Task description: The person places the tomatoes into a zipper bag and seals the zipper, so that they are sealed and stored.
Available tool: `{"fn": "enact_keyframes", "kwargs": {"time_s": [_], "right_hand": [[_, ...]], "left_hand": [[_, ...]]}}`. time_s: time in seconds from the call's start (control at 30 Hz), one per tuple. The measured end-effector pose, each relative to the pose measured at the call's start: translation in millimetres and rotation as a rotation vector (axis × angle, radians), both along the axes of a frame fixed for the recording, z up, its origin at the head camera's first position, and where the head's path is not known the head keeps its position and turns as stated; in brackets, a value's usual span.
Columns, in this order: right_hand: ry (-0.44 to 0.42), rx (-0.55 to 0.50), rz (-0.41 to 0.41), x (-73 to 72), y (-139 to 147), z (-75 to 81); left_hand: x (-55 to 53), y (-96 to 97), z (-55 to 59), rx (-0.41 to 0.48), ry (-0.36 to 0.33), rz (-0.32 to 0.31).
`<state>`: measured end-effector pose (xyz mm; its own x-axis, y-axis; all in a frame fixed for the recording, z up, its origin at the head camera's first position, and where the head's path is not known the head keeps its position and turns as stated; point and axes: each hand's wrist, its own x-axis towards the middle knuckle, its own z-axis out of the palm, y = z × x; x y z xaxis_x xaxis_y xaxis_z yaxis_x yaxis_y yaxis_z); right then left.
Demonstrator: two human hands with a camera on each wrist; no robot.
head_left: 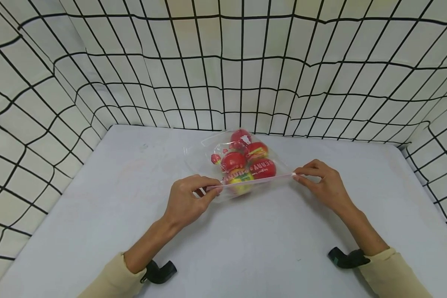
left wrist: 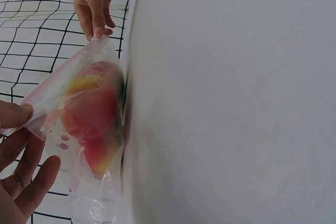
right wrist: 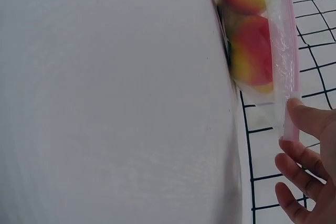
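Observation:
A clear zip bag (head_left: 203,155) with a pink seal strip lies on the white table with several red and yellow fruits (head_left: 234,161) inside. At the strip's left end, my left hand (head_left: 188,198) pinches the bag between thumb and fingers. My right hand (head_left: 325,186) pinches the opposite corner of the strip by thumb and fingertips. Between them the strip (right wrist: 290,51) is stretched nearly straight, raised along the near edge of the bag. In the left wrist view, the fruits (left wrist: 94,108) press together behind the plastic. Red print on the bag partly covers them.
The white table (head_left: 246,248) spreads around the bag. Black wire grid (head_left: 242,74) stands behind it and along both sides. A black curved wrist mount (head_left: 162,272) sits by the left sleeve, and a similar one (head_left: 346,258) by the right.

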<state>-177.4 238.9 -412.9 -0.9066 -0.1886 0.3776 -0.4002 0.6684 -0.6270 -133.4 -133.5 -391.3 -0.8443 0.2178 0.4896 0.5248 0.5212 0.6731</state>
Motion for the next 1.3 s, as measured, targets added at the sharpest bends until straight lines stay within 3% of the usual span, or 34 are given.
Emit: {"fn": "enact_keyframes", "kwargs": {"time_s": [0.77, 0.97, 1.3], "right_hand": [[-0.026, 0.007, -0.039, -3.1, 8.8, -1.1], [-0.076, 0.024, -0.043, -7.0, 7.5, -4.3], [-0.106, 0.034, -0.112, -1.2, -6.0, 3.8]], "left_hand": [[2.1, -0.9, -1.4, 0.000, 0.001, 0.002], [2.9, 3.5, -5.7, 0.021, -0.015, -0.006], [-0.2, 13.8, -4.0, 0.034, -0.052, -0.078]]}}
